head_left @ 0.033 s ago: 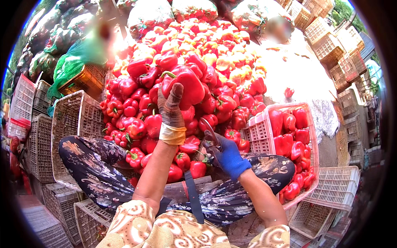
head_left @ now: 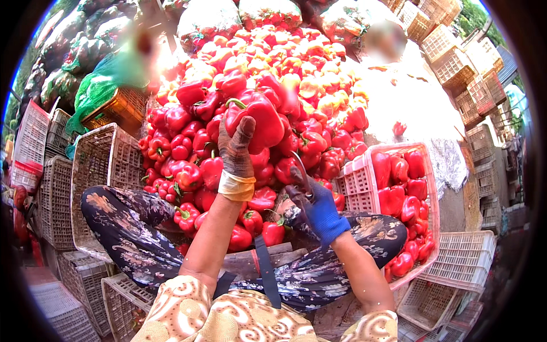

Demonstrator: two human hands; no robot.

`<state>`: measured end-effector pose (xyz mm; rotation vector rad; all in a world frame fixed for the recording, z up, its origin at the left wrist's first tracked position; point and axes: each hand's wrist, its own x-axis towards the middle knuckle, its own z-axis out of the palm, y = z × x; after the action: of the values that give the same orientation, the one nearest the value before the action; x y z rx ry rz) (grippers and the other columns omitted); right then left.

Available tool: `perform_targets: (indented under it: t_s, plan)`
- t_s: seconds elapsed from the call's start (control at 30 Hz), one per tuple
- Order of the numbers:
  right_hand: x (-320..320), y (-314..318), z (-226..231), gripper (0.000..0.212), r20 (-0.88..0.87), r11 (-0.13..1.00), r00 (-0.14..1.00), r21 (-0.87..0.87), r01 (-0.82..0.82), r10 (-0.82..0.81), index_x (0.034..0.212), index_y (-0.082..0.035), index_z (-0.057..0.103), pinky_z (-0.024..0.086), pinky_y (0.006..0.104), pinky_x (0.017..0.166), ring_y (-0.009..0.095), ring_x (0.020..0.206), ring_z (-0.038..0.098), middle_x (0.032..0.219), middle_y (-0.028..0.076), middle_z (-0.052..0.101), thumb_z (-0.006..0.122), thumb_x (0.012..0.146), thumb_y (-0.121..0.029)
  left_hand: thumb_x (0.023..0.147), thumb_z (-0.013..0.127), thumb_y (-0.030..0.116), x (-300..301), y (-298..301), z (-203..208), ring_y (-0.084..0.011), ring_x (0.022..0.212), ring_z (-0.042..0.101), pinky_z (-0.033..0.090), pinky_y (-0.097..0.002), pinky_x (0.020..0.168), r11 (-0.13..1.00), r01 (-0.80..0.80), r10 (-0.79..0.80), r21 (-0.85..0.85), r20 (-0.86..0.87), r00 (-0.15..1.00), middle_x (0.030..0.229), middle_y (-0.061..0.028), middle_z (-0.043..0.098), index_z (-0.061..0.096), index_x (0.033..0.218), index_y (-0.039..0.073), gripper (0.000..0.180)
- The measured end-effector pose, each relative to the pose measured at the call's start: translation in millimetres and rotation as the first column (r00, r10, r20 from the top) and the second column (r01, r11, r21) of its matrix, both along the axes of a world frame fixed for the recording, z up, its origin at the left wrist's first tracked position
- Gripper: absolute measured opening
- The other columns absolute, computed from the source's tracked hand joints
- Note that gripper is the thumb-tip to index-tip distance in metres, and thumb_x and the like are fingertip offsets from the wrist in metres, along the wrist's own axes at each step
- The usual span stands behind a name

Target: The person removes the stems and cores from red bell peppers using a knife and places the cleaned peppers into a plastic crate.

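My left hand (head_left: 238, 149), in a brown-stained glove with a pale cuff, grips a large red bell pepper (head_left: 256, 119) with its green stem turned to the upper left. It is held over a big heap of red bell peppers (head_left: 189, 175). To the lower right, my right hand (head_left: 320, 211), in a blue and dark glove, is closed on a curved-bladed hand tool (head_left: 303, 174). The thin blade points up towards the peppers, apart from the held one. The tool's handle is hidden in my fingers, so its exact kind does not show.
A pale plastic crate (head_left: 356, 185) of red peppers stands by my right knee. Another crate (head_left: 114, 165) stands at my left. Stacked crates (head_left: 456, 251) line the right side. Stuffed net bags (head_left: 208, 25) lie behind the heap, and green netting (head_left: 97, 88) hangs over an orange crate.
My right hand has shifted slightly right, and the tool's blade now points more upright. The left hand and its pepper have barely moved.
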<state>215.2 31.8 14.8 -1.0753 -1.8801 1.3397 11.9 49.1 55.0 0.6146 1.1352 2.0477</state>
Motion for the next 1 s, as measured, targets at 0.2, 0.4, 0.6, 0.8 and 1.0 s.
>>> perform_targets:
  t_s: [0.2, 0.4, 0.6, 0.8, 1.0]
  plan:
    - [-19.8, 21.4, 59.0, 0.085, -0.312, 0.991, 0.948, -0.130, 0.023, -0.062, 0.149, -0.006, 0.031, 0.051, 0.0219, 0.079, 0.008, 0.095, 0.057, 0.139, 0.010, 0.051, 0.079, 0.079, -0.012, 0.071, 0.082, 0.043, 17.9, -37.5, -15.0, -0.0160, 0.097, 0.059, 0.050, -0.0312, 0.087, 0.978, 0.192, -0.194, -0.078, -0.018, 0.981, 0.110, -0.0068, 0.062, 0.052, 0.124, 0.002, 0.074]
    - [1.2, 16.4, 66.4, 0.072, -0.363, 0.875, 0.931, -0.439, -0.205, 0.036, 0.136, -0.002, 0.045, 0.051, 0.0308, 0.090, 0.014, 0.108, 0.058, 0.121, 0.008, 0.060, 0.082, 0.076, -0.020, 0.062, 0.085, 0.048, 40.4, -61.2, 19.0, -0.0170, 0.094, 0.062, 0.050, -0.0314, 0.084, 0.915, 0.328, -0.367, -0.235, -0.146, 0.919, 0.103, -0.0081, 0.065, 0.058, 0.119, -0.001, 0.080]
    - [1.0, 13.4, 88.3, 0.054, -0.275, 0.875, 0.956, -0.432, -0.217, 0.101, 0.122, 0.001, 0.055, 0.050, 0.0295, 0.087, 0.011, 0.098, 0.060, 0.108, 0.006, 0.065, 0.079, 0.078, -0.019, 0.071, 0.078, 0.054, 21.3, -67.0, 12.2, -0.0151, 0.091, 0.063, 0.050, -0.0317, 0.083, 0.853, 0.437, -0.503, -0.286, -0.228, 0.834, 0.098, -0.0081, 0.068, 0.062, 0.114, -0.001, 0.071]
    - [12.3, 11.6, 89.4, 0.034, -0.298, 0.850, 0.952, -0.479, -0.218, 0.076, 0.105, 0.000, 0.064, 0.049, 0.0276, 0.072, 0.010, 0.081, 0.060, 0.089, 0.003, 0.066, 0.074, 0.080, -0.020, 0.079, 0.062, 0.066, 11.0, -76.0, -11.8, -0.0242, 0.106, 0.060, 0.050, -0.0372, 0.091, 0.774, 0.632, -0.569, -0.031, 0.403, 0.717, 0.116, -0.0112, 0.061, 0.051, 0.127, -0.002, 0.084]
    - [18.1, 14.2, 82.3, 0.041, -0.208, 0.828, 0.977, -0.536, -0.162, 0.057, 0.104, 0.001, 0.064, 0.050, 0.0295, 0.077, 0.015, 0.083, 0.063, 0.090, 0.006, 0.065, 0.070, 0.082, -0.034, 0.084, 0.065, 0.054, -16.1, -60.8, -8.9, -0.0220, 0.117, 0.052, 0.042, -0.0341, 0.100, 0.794, 0.567, -0.599, -0.217, -0.126, 0.791, 0.130, -0.0109, 0.053, 0.039, 0.141, 0.003, 0.081]
